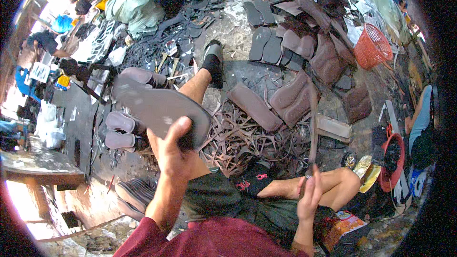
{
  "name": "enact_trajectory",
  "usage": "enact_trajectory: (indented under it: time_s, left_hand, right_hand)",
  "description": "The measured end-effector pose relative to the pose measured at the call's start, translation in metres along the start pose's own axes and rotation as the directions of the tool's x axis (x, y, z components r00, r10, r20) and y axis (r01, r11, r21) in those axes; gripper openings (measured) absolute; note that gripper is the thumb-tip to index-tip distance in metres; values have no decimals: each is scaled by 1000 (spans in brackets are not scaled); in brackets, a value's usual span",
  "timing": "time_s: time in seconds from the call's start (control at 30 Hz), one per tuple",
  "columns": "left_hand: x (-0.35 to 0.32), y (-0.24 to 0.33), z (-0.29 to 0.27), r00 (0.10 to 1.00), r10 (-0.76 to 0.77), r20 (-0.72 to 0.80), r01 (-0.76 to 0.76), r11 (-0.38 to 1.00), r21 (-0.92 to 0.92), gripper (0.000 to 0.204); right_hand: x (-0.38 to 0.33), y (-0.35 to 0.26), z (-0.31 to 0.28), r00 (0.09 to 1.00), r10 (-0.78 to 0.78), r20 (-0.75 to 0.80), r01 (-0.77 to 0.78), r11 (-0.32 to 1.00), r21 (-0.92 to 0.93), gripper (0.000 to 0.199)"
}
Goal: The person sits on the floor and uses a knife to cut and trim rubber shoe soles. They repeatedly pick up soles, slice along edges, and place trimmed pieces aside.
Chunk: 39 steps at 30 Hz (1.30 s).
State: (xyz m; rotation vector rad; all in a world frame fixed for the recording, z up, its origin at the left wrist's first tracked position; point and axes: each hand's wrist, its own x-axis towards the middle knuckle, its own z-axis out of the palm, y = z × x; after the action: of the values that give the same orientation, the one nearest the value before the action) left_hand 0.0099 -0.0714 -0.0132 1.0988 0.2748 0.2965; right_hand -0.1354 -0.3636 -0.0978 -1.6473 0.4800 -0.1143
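Note:
My left hand (173,145) grips a large grey-brown shoe sole (157,107) near its right end, thumb on the top face. The sole is tilted and blurred at its far left end. Low on the right, over my bent knee, my right hand (309,195) is closed. A long thin brown strip (314,128) rises from its fingers. Whether the fingers hold anything besides the strip is hidden. Between my legs lies a heap of brown offcut strips (233,138). Several finished-looking soles (121,121) stand in stacks left of the held sole.
Padded brown sole sheets (295,97) and dark soles (266,45) lie ahead. An orange-red basket (371,47) stands far right, a red tub (394,159) nearer. A wooden bench (43,176) is at left. Another person (43,45) sits far left.

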Motion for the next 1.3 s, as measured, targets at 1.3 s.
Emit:
enact_trajectory:
  time_s: [1.3]
  left_hand:
    - [-13, -59, -22, 580, 429, 693, -771, 564, 297, 17]
  right_hand:
    - [31, -49, 92, 876, 199, 440, -414, 779, 471, 54]
